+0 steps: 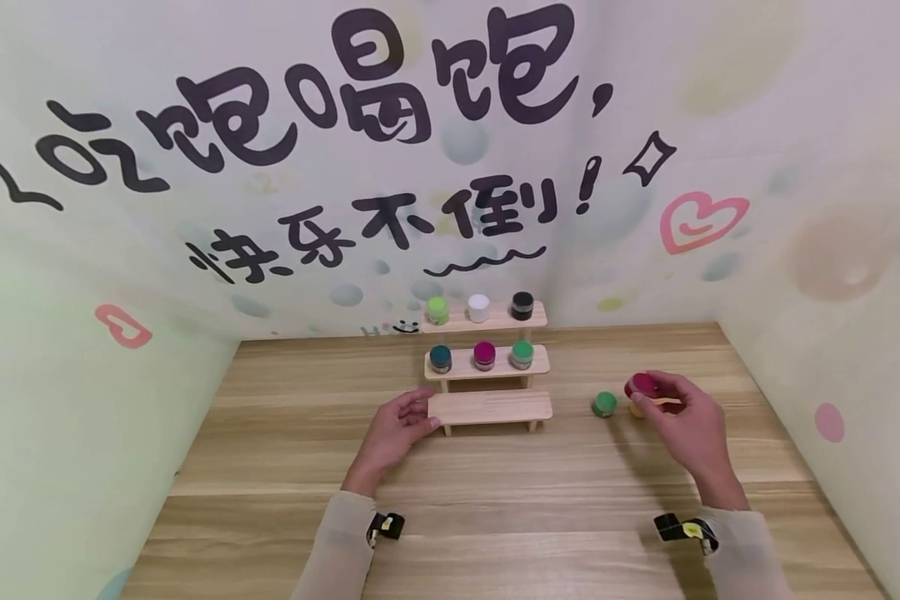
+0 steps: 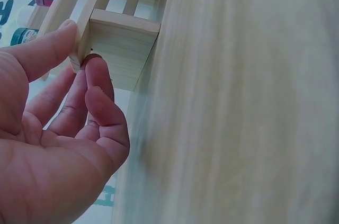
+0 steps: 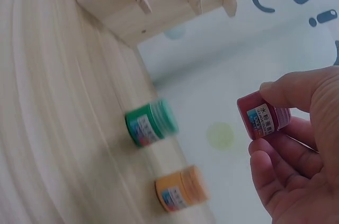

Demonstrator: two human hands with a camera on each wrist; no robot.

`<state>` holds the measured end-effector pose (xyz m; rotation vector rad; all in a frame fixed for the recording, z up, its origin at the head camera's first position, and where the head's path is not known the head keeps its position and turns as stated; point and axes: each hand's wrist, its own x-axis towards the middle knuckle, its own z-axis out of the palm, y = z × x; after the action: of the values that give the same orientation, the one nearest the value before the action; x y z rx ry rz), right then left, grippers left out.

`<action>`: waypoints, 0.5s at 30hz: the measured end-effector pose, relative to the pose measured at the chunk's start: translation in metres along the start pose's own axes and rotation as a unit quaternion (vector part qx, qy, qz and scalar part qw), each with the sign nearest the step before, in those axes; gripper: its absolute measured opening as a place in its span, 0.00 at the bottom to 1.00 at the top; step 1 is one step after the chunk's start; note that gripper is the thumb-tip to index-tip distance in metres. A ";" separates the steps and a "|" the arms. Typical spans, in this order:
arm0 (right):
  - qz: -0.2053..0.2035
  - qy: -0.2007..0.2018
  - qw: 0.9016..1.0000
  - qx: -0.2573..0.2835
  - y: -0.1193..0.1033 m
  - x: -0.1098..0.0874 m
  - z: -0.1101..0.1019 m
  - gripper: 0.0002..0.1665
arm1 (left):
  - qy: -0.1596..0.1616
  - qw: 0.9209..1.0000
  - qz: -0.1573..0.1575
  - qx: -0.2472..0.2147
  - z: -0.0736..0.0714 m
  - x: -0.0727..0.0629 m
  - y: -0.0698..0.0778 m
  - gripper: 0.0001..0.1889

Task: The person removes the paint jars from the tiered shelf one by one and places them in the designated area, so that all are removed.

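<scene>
A three-tier wooden stand (image 1: 487,407) stands on the wooden table. My left hand (image 1: 393,429) pinches the left end of its lowest tier, thumb on one face and fingers on the other, as the left wrist view shows. In my right hand (image 1: 690,421) a dark red paint jar (image 3: 259,117) is held between thumb and fingers, raised off the table. A green paint jar (image 1: 604,404) stands on the table to the left of that hand. Beside it stands an orange paint jar (image 3: 180,188), partly hidden by the right hand in the head view.
The middle tier carries a teal jar (image 1: 440,358), a magenta jar (image 1: 484,355) and a green jar (image 1: 522,354). On the top tier are a light green jar (image 1: 438,310), a white jar (image 1: 478,307) and a black jar (image 1: 522,305). Printed walls (image 1: 615,275) enclose the table.
</scene>
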<state>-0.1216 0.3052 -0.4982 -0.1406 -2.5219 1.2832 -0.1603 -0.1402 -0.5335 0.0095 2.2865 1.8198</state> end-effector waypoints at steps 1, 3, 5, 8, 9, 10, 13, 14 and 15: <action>0.005 0.001 1.000 -0.002 0.003 0.000 -0.002 0.28 | -0.001 1.000 0.001 -0.001 0.000 0.000 0.000 0.25; 0.014 0.005 1.000 -0.007 0.010 0.001 -0.007 0.28 | -0.002 1.000 0.002 -0.001 0.000 -0.001 -0.001 0.24; 0.026 0.010 1.000 -0.012 0.016 0.000 -0.012 0.28 | -0.005 1.000 0.003 -0.001 0.000 -0.001 -0.001 0.25; 0.039 0.011 0.999 -0.019 0.027 0.000 -0.019 0.30 | -0.008 1.000 0.002 -0.001 0.000 0.000 -0.001 0.25; 0.043 0.012 0.999 -0.020 0.031 0.000 -0.021 0.30 | -0.008 1.000 0.002 -0.001 0.000 -0.001 -0.001 0.25; 0.047 0.012 0.999 -0.019 0.036 0.001 -0.023 0.31 | -0.008 1.000 0.002 -0.001 -0.001 -0.001 0.000 0.25; 0.053 0.007 0.998 -0.018 0.047 0.002 -0.029 0.32 | -0.006 1.000 0.002 0.001 -0.001 -0.001 0.000 0.25; 0.056 0.006 0.998 -0.020 0.051 0.002 -0.030 0.32 | -0.004 1.000 0.002 0.002 -0.001 -0.001 0.000 0.25; 0.056 0.002 0.998 -0.025 0.055 0.002 -0.031 0.32 | -0.003 1.000 0.003 0.004 -0.002 -0.001 0.001 0.25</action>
<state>-0.1166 0.3622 -0.5242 -0.3006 -2.5753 1.2608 -0.1593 -0.1417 -0.5322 0.0247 2.2922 1.8110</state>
